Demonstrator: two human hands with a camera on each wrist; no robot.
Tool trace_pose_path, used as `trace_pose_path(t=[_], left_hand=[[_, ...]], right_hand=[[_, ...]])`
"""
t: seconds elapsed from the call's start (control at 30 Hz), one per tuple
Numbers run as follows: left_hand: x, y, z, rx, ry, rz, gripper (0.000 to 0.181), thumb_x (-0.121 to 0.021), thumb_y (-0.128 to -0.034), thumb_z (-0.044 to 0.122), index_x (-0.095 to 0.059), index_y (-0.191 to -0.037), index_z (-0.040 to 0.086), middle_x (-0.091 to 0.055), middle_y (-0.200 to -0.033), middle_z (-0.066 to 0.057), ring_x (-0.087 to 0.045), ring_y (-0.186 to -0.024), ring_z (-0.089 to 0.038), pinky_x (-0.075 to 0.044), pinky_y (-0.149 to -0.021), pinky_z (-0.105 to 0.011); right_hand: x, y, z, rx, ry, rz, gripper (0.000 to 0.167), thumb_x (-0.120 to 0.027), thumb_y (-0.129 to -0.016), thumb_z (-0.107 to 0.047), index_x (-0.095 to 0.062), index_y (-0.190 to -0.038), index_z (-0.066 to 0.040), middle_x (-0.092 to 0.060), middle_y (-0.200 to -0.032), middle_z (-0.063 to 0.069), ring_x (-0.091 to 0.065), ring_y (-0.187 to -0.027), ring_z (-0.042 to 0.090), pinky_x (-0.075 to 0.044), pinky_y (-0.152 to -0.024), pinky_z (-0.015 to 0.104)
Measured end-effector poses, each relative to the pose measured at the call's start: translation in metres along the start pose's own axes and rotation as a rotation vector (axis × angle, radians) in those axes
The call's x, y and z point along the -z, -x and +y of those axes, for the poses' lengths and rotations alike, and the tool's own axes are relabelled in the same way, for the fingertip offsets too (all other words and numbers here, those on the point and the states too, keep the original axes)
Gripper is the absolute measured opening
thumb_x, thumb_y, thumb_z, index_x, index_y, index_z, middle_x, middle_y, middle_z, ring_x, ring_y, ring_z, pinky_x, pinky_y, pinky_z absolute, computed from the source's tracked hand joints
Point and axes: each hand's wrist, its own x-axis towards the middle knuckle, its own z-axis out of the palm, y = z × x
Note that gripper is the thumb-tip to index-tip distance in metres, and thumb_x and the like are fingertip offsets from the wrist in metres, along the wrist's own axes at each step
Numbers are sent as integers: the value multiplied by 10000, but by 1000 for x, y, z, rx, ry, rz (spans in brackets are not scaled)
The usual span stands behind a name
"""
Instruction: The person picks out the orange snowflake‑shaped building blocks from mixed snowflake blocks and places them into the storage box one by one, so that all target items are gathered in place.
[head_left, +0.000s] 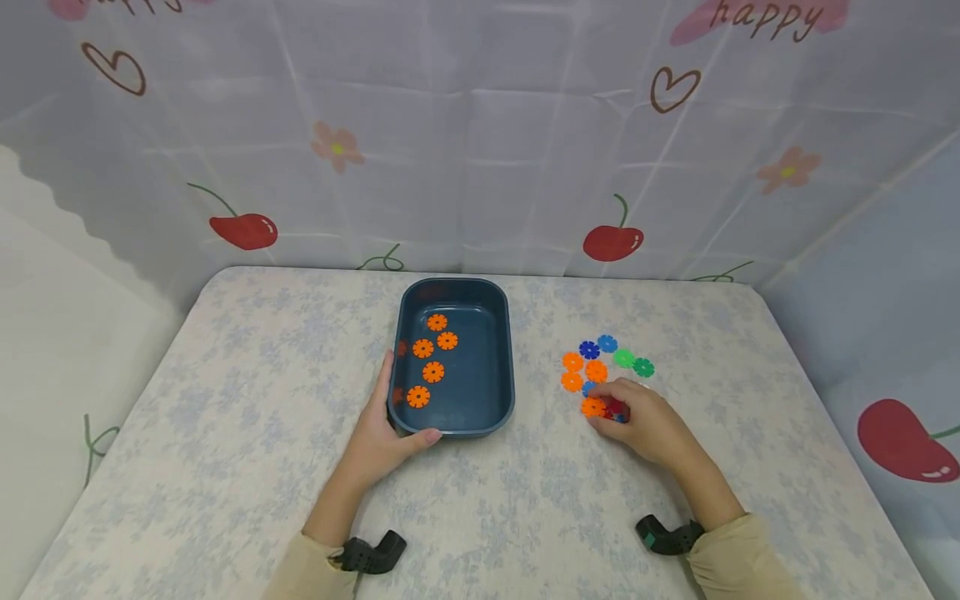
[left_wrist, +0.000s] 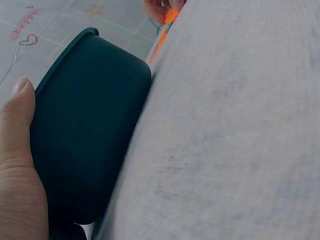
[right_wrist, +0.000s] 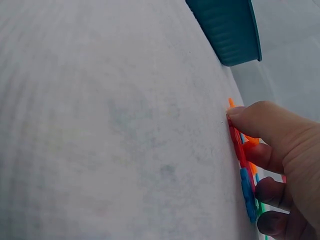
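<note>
Our left hand (head_left: 378, 443) grips the tray (head_left: 478, 367), five orange discs (head_left: 432, 372) inside; right of it, our right hand (head_left: 647, 419) seemingly pinches a sixth (head_left: 591, 407), three more (head_left: 573, 362) remaining

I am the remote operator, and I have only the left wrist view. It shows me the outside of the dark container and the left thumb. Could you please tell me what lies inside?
Observer: Five orange discs lie inside the container, toward its left side.
Operator: Thank you. I cannot see the fingers that belong to this thumb. Where are they?
Observer: The head view shows fingers of the left hand against the container's left side.
Operator: And is there any green disc on the table?
Observer: Yes, two green discs lie just beyond the right hand.
</note>
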Motion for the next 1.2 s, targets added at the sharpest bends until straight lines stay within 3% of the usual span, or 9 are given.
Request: trace_pose_path(t=[0.17, 0.43, 0.53, 0.6, 0.77, 0.9, 1.1, 1.2], left_hand=[[0, 0, 0, 0, 3, -1, 1239, -873, -748, 239, 17, -1604, 340, -75, -1663, 131, -150, -1534, -220, -185, -1200, -621], [0, 0, 0, -8, -4, 1, 1245, -877, -743, 248, 17, -1605, 333, -68, -1663, 129, -141, -1536, -221, -185, -1197, -627], [0, 0, 0, -7, -6, 2, 1243, -877, -744, 253, 16, -1606, 331, -67, -1664, 126, -142, -1535, -223, -184, -1200, -623], [0, 0, 0, -9, -4, 1, 1242, -876, -745, 250, 16, -1607, 325, -65, -1665, 121, -142, -1536, -226, -183, -1200, -622], [0, 0, 0, -12, 0, 0, 1240, -874, -748, 240, 17, -1606, 329, -66, -1665, 122, -147, -1535, -226, -189, -1201, -618], [0, 0, 0, -1, -1, 2, 1240, -875, -747, 239, 15, -1602, 352, -71, -1664, 129, -149, -1535, -223, -191, -1200, -617], [0, 1, 1, -2, -4, -1, 1245, -876, -744, 240, 19, -1604, 340, -70, -1666, 116, -147, -1536, -233, -188, -1200, -619], [0, 0, 1, -4, -5, 3, 1243, -876, -743, 241, 15, -1606, 332, -77, -1665, 117, -153, -1536, -231, -189, -1202, -615]], right_hand=[[0, 0, 1, 6, -4, 10, 370, -799, -847, -256, -716, -1188, -139, -694, -1125, 24, -630, -1015, 212, -536, -884, 439], [1, -1, 0, -13, -40, 12, 418, -809, -831, -329, -727, -1184, -122, -693, -1148, 58, -628, -1057, 253, -535, -934, 476], [2, -5, -4, -16, -43, 28, 399, -818, -823, -334, -734, -1157, -131, -699, -1147, 57, -627, -1060, 248, -545, -909, 451], [3, -9, -8, -13, -50, 42, 387, -819, -824, -323, -734, -1150, -133, -700, -1133, 51, -615, -991, 234, -553, -820, 393], [6, -23, -26, 23, -110, 72, 365, -813, -832, -245, -724, -1160, -110, -688, -1110, 52, -537, -842, 229, -471, -651, 281], [6, -37, -44, 61, -216, 92, 345, -823, -822, -211, -730, -1144, -125, -693, -1104, 22, -559, -872, 230, -501, -705, 285], [2, -59, -74, 170, -343, 92, 325, -850, -791, -242, -752, -1095, -176, -691, -977, -58, -531, -738, 247, -418, -597, 263], [-1, -71, -92, 215, -344, 54, 346, -848, -791, -285, -752, -1108, -186, -692, -988, -68, -599, -852, 236, -523, -707, 341]])
